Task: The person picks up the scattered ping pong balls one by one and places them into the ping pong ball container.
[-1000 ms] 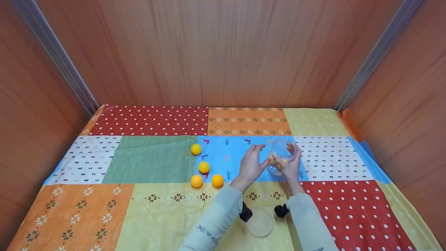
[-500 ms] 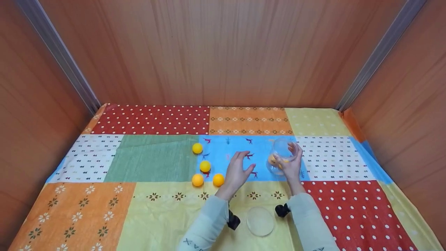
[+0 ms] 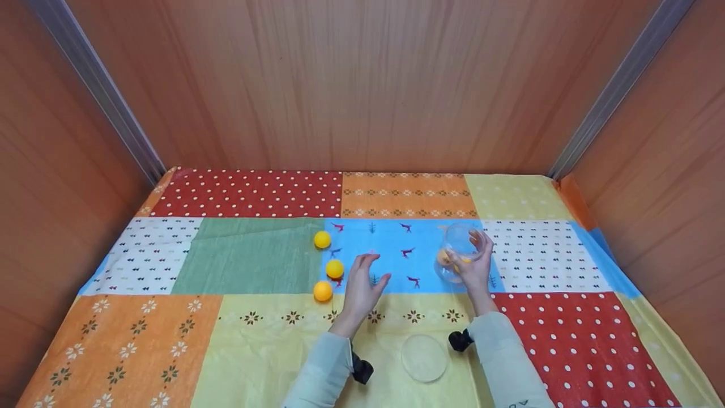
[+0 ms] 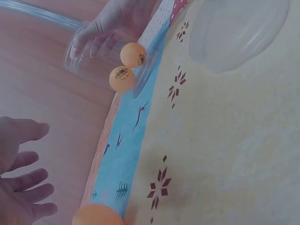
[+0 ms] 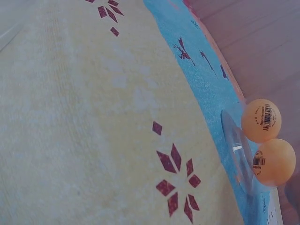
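My right hand (image 3: 477, 272) grips a clear plastic jar (image 3: 456, 237) from its right side, thumb across the near wall. Two orange ping-pong balls, one in front (image 5: 274, 162) and one behind (image 5: 261, 120), lie at the bottom of the jar. My left hand (image 3: 362, 290), holding nothing, hovers left of the jar with fingers spread and loosely bent. Beneath it in the left wrist view is another ping-pong ball (image 4: 97, 216), which the hand hides in the head view. Left of this hand sit three more: a far ball (image 3: 322, 239), a middle ball (image 3: 335, 269) and a near ball (image 3: 323, 291).
A clear round lid (image 3: 424, 358) lies flat between my forearms. A patchwork cloth (image 3: 255, 258) covers the table. Wooden panels stand behind it, with a back wall (image 3: 362, 85) and two sides. A black wrist camera (image 3: 362, 371) juts from my left sleeve.
My left hand has moved from beside the jar leftward and toward me, now covering one ball in the head view. The right hand and jar stay in place.
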Demonstrator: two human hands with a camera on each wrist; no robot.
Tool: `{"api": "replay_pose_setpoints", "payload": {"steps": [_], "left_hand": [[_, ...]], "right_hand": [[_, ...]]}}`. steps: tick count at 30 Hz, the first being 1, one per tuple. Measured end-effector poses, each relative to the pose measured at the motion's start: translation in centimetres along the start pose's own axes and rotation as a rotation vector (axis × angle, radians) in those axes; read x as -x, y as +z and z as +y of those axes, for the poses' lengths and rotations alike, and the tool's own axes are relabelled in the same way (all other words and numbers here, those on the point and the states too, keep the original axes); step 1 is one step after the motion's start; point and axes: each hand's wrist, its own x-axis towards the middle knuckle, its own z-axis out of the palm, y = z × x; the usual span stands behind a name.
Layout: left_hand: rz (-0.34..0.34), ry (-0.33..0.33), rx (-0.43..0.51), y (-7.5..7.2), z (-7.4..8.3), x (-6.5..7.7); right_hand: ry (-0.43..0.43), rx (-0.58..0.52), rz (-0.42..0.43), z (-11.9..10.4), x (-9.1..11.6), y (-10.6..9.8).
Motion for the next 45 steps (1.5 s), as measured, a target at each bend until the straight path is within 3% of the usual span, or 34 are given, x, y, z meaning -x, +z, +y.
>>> {"api": "replay_pose_setpoints", "payload": {"steps": [8, 16, 25, 34, 45], "left_hand": [[0.045, -0.044, 0.016, -0.4, -1.6, 1.4], [0.077, -0.075, 0.013, -0.3, -2.6, 2.5], [0.047, -0.196, 0.065, -0.3, -3.1, 3.1], [0.078, -0.211, 0.059, -0.2, -3.6, 3.5], [0.094, -0.183, 0.05, -0.2, -3.9, 3.5]], "right_hand": [[0.01, -0.021, -0.009, 0.9, -0.3, -0.3], [0.042, 0.04, 0.008, 2.4, -0.8, -0.6], [-0.028, -0.028, 0.012, 0.3, -0.1, 0.0], [0.023, -0.008, 0.005, 0.1, -0.1, -0.1], [0.001, -0.019, 0.013, 0.0, 0.0, 0.0]]}}
